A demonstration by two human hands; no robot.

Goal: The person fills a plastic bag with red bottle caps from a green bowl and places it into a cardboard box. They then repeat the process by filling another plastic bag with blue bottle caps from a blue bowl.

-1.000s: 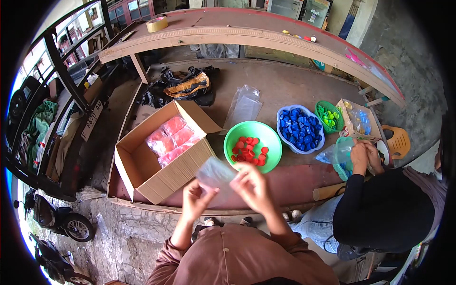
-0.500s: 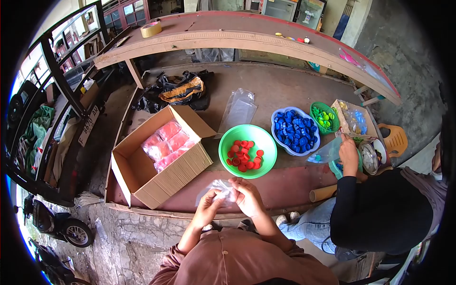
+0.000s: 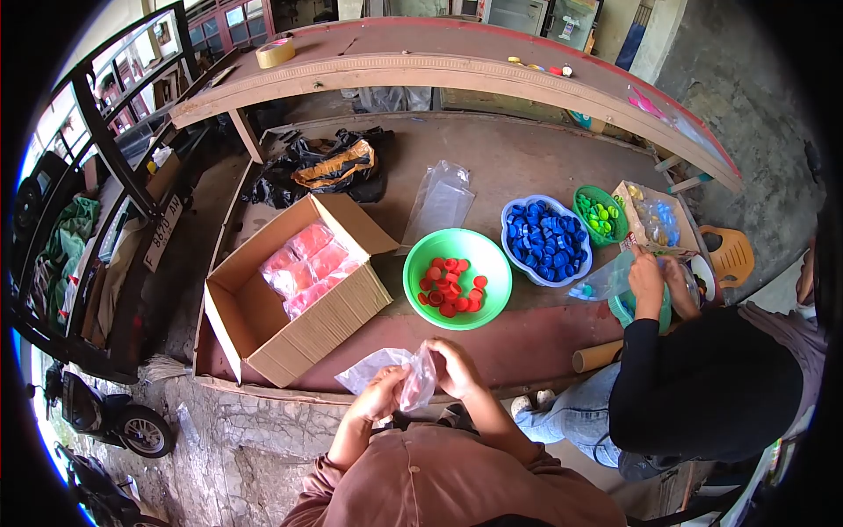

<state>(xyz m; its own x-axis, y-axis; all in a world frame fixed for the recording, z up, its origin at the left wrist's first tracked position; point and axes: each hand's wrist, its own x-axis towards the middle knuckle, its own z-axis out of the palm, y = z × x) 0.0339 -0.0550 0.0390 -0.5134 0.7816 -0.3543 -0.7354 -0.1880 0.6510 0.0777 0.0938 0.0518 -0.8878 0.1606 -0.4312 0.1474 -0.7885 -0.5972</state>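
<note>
A clear plastic bag (image 3: 420,386) hangs between my hands at the table's front edge. My left hand (image 3: 383,393) pinches it on the left, and my right hand (image 3: 453,367) grips the mouth on the right. The bag bulges between them; I see no caps in it. Just beyond my hands, a light green bowl (image 3: 497,279) holds several red bottle caps (image 3: 450,286). To the left, an open cardboard box (image 3: 320,323) contains several clear packs of red caps (image 3: 309,263). Flat clear bags (image 3: 442,198) lie behind the bowl.
A scalloped basin (image 3: 512,263) of blue caps and a green basket (image 3: 580,198) of yellow-green caps stand right. A co-worker's hand (image 3: 645,283) holds a clear bag there. A raised shelf (image 3: 421,66) spans the back; black plastic (image 3: 281,180) lies back left.
The bag in my hands has spread and ballooned, and my right hand has dropped slightly. The co-worker's second hand has come into view beside their bag.
</note>
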